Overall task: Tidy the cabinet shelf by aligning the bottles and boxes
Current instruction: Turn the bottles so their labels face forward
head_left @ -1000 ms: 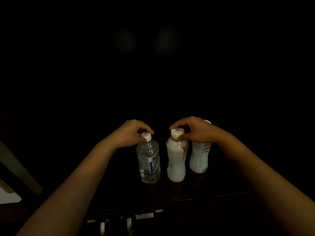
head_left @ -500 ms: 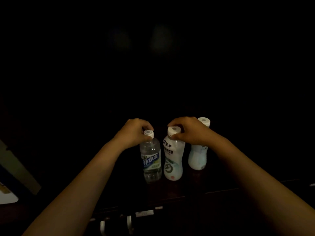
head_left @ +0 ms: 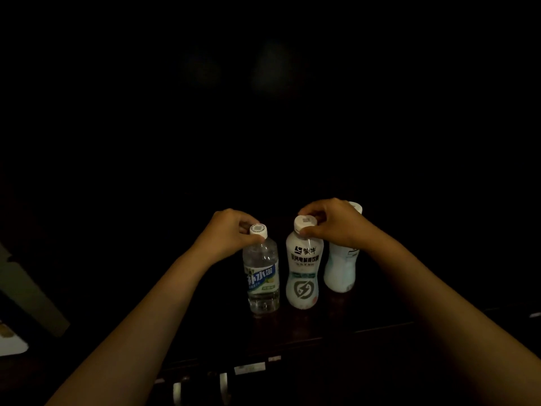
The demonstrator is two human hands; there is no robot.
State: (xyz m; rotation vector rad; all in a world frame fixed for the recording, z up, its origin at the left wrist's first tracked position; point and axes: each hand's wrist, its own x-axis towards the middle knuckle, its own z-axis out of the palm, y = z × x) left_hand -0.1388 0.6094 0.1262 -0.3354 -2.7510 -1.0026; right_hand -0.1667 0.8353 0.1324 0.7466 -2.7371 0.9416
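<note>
Three upright bottles stand in a row on a dark shelf (head_left: 322, 332). On the left is a clear water bottle (head_left: 262, 276) with a blue and green label; my left hand (head_left: 228, 234) grips its white cap. In the middle is a white drink bottle (head_left: 304, 273) with dark lettering facing me; my right hand (head_left: 330, 224) pinches its cap. Behind my right wrist stands a second white bottle (head_left: 341, 268), partly hidden, with only its cap edge and lower body showing.
The cabinet interior is very dark and its back is not visible. The shelf's front edge (head_left: 336, 336) runs below the bottles, with small white label tags (head_left: 248, 369) beneath it. A pale slanted panel (head_left: 26, 291) and a white object (head_left: 11, 341) lie at far left.
Both held bottles have been turned about their upright axes, so their printed labels now face me. The camera view has shifted slightly; the right white bottle has stayed in place.
</note>
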